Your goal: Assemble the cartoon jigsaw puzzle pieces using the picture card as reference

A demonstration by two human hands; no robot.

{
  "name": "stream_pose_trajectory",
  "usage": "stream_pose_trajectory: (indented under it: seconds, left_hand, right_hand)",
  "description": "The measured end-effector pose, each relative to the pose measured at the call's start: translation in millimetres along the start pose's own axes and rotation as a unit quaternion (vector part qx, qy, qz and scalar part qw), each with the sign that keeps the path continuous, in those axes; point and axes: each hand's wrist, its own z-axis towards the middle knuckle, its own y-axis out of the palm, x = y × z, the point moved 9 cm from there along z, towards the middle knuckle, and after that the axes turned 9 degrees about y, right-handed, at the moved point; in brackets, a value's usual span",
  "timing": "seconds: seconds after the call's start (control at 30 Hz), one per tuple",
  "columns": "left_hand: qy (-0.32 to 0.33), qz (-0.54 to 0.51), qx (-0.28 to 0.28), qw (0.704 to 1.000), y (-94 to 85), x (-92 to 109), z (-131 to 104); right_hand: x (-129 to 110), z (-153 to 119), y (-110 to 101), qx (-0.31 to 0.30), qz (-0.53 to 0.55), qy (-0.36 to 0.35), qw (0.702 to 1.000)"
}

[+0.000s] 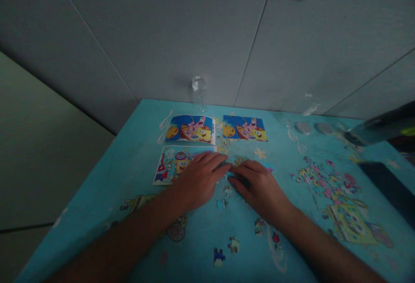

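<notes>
Hands (207,178) two, picture cards (187,162) two, lids (314,128) two

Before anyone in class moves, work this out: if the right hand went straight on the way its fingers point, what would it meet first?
Most likely the left hand: the fingertips of the right hand point at its fingers, though any small gap is unclear.

Bare left hand (203,175), bare right hand (261,186), slender forearms (152,218)

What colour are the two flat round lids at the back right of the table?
Silvery grey, both lids, seen in the head view.
</notes>
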Motion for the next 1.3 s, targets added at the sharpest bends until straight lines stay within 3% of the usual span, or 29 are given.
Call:
stream_pose_trajectory:
  seconds: [0.23, 0.4, 0.57, 0.73, 0.87, 1.3]
  left_hand:
    - [0.001, 0.002, 0.005, 1.0, -0.2, 0, 0]
    - [-0.003, 0.008, 0.001, 1.0, 0.6, -1, -1]
    - [0.001, 0.006, 0.007, 1.0, 0.8, -1, -2]
    - [0.004, 0.003, 0.009, 1.0, 1.0, 0, -2]
    - [0.01, 0.007, 0.025, 1.0, -1.3, 1, -1]
    - [0.002, 0.013, 0.01, 1.0, -1.7, 2, 0]
  right_hand:
    - [8, 2, 0, -0.001, 0.077, 0.036, 0.996]
    - [43, 8, -19, 0.022, 0.17, 0.126, 0.977]
    - [68, 17, -35, 0.051, 0.137, 0.151, 0.978]
    - [52, 19, -23, 0.033, 0.104, 0.12, 0.987]
    - [41, 19, -25, 0.058, 0.056, 0.094, 0.992]
    - [35, 23, -27, 0.085, -0.006, 0.057, 0.995]
